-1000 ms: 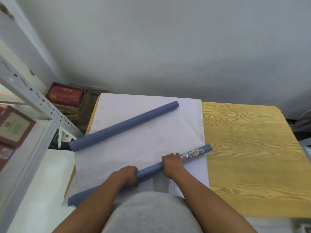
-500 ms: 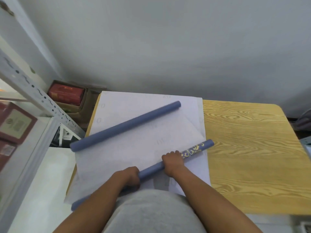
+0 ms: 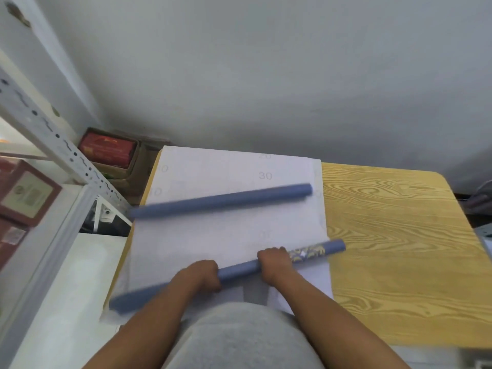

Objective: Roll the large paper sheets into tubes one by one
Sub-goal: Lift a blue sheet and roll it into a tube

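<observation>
A blue paper tube [image 3: 239, 271] lies slanted near the table's front edge, with a gold pattern showing close to its right end. My left hand [image 3: 201, 274] grips it left of its middle and my right hand [image 3: 274, 262] grips it further right, fingers curled over the top. A second rolled blue tube [image 3: 221, 200] lies loose further back. Both tubes rest on flat white sheets [image 3: 213, 235] with faint printed numbers.
The wooden table [image 3: 399, 249] shows bare grain on its right half. A grey wall stands behind it. At the left are a white perforated shelf post [image 3: 53, 139], red boxes [image 3: 107, 149] in a carton, and a framed brown box [image 3: 24, 193].
The view is blurred by camera movement. The held tube has shifted slightly away from me on the white sheet, and the far tube now looks closer to level. Both hands keep their grip.
</observation>
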